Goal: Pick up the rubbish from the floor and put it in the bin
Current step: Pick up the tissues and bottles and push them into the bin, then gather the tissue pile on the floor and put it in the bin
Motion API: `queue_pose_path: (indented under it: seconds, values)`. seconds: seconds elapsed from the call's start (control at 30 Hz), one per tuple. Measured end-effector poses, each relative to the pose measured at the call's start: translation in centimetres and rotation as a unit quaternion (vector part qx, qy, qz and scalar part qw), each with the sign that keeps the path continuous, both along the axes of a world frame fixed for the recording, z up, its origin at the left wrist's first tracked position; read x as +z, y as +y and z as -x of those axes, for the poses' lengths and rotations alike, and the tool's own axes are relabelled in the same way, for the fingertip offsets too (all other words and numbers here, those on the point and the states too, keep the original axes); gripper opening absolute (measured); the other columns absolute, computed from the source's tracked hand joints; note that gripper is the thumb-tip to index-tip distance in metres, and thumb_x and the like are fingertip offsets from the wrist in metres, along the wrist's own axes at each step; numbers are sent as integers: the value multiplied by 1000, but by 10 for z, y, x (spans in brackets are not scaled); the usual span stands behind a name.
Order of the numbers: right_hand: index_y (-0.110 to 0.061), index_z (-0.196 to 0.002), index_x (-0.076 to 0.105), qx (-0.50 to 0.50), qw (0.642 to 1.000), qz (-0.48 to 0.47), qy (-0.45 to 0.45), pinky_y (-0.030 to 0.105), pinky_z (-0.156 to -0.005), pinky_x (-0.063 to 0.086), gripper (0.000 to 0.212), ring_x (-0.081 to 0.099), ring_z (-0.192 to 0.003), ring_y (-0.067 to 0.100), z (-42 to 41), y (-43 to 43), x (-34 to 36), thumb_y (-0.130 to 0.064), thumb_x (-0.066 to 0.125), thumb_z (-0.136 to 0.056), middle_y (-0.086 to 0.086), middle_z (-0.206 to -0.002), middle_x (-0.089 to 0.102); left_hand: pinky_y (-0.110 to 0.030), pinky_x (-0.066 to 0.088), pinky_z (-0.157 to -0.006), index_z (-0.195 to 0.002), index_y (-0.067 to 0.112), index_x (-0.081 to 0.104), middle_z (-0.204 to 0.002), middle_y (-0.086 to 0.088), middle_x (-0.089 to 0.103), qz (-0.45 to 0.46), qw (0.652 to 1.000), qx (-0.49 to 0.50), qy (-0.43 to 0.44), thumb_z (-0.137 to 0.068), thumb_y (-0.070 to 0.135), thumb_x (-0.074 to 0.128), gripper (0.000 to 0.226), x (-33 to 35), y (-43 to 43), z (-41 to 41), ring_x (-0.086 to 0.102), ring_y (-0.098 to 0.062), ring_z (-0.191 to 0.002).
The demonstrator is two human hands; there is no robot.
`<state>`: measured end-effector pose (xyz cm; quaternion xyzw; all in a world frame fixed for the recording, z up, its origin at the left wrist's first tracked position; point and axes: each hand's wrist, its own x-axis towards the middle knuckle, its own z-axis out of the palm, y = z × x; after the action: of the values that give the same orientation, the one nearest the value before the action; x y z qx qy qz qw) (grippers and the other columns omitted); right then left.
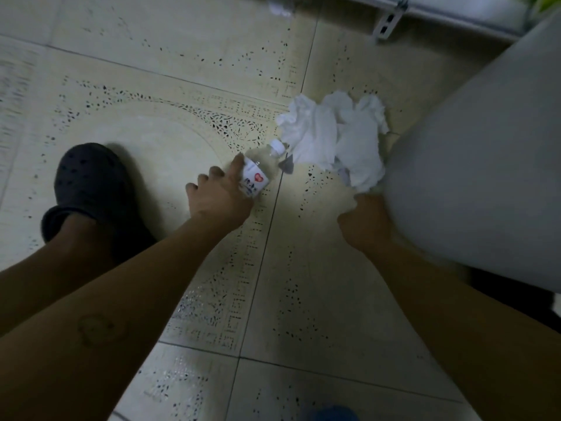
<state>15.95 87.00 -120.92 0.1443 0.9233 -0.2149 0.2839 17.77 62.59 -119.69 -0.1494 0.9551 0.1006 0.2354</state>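
- Plastic bottle (260,170), clear with a white cap and a white label, is lying on its side on the tiled floor (151,141), directly under the fingers of the left hand (220,194).
- Left hand is curling its fingers over the labelled body of the bottle, the forefinger reaching furthest along it.
- Right hand (365,221) is gripping, in a tight fist, the near end of the crumpled white paper (331,138); the paper is spreading forward beyond the knuckles, just beside the bottle's cap.
- Grey rounded object (473,165), not identifiable, is standing immediately right of the right hand.
- Dark clog (88,183) is resting on the floor, left of the left hand.
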Motion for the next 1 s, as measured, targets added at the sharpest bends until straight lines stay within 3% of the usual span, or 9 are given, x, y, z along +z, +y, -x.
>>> queue_pose_path:
  seconds: [0.07, 0.13, 0.17, 0.2, 0.3, 0.43, 0.57, 0.77, 1.0]
  values:
    - [-6, -120, 59, -33, 998, 43, -25, 39, -97, 48, 37, 58, -112, 31, -16, 3, 9, -15, 60, -84, 16, -124, 60, -50, 39, -99, -148, 31, 13, -127, -19, 52, -36, 999, 26, -19, -82, 58, 58, 84, 3, 10, -5, 52, -38, -116]
    - [-13, -94, 69, -79, 993, 78, -37, 38, -85, 54, 15, 63, -94, 28, -33, 8, 18, -17, 64, -81, 13, -100, 68, -49, 45, -96, -147, 31, 18, -121, -18, 54, -73, 996, 47, -33, -80, 59, 60, 84, 9, 21, -12, 55, -37, -111]
    - [-17, -81, 68, -89, 991, 90, -42, 35, -78, 53, 3, 64, -86, 27, -41, 11, 23, -17, 66, -80, 10, -89, 68, -49, 47, -94, -147, 31, 20, -119, -18, 55, -92, 993, 60, -33, -79, 59, 62, 85, 12, 27, -17, 56, -36, -109]
    - [-18, -73, 64, -97, 990, 95, -49, 35, -73, 52, 6, 63, -80, 26, -49, 12, 29, -18, 67, -78, 8, -83, 67, -49, 49, -92, -146, 31, 21, -117, -17, 56, -112, 990, 75, -32, -78, 59, 63, 85, 16, 33, -21, 56, -35, -107]
    - [-16, -82, 60, -118, 985, 110, -59, 36, -70, 53, 10, 64, -81, 27, -66, 15, 47, -17, 69, -77, 10, -90, 67, -50, 51, -90, -145, 29, 22, -118, -15, 57, -162, 979, 120, -32, -76, 57, 66, 86, 32, 46, -37, 58, -34, -107]
    - [-10, -109, 59, -87, 986, 134, -51, 36, -82, 53, 31, 64, -95, 30, -69, 17, 82, -17, 67, -79, 13, -104, 65, -48, 50, -93, -146, 28, 25, -122, -14, 59, -204, 970, 130, -27, -75, 54, 69, 88, 64, 53, -51, 58, -33, -110]
    - [-12, -89, 70, -32, 989, 143, -19, 27, -73, 46, 11, 61, -80, 22, -64, 18, 130, -14, 62, -82, 13, -94, 71, -46, 47, -98, -148, 29, 25, -128, -13, 58, -253, 959, 126, 7, -75, 49, 72, 89, 114, 54, -45, 55, -32, -117]
    - [-6, -92, 68, 26, 985, 156, 75, 22, -73, 40, 13, 63, -85, 25, -64, 21, 214, -15, 59, -88, 15, -95, 70, -43, 50, -93, -137, 25, 40, -127, -6, 61, -270, 949, 111, 117, -75, 49, 71, 73, 205, 66, -39, 59, -28, -112]
    - [-23, -69, 61, 94, 962, 157, 204, 23, -63, 46, 16, 61, -67, 19, -68, 46, 324, -11, 60, -80, 2, -69, 64, -41, 48, -94, -138, 28, 41, -128, -6, 62, -269, 934, 83, 219, -74, 56, 67, 74, 291, 97, -54, 58, -27, -117]
